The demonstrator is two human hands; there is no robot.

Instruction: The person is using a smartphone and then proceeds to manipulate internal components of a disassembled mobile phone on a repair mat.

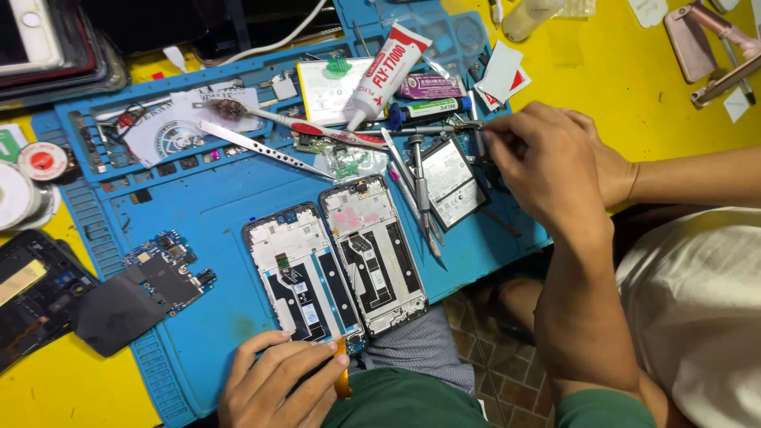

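Two opened phone frames lie side by side on a blue work mat [206, 214]: the left frame [301, 273] and the right frame [372, 246]. My left hand [277, 380] rests at the mat's near edge, fingers pinched on a small orange strip [342, 379] just below the left frame's bottom end. My right hand [547, 162] reaches to the mat's right side, its fingertips closed on a thin metal tool [469, 125] above a flat rectangular battery [452, 182]. Another person's hand [614, 170] lies just behind my right hand.
A white glue tube [386, 75], a toothbrush [277, 119], long tweezers [261, 150] and a screwdriver [420, 186] lie on the mat. A circuit board [170, 265] sits at left beside a dark phone shell [32, 293]. A pink stand [705, 47] is on the yellow table [602, 71].
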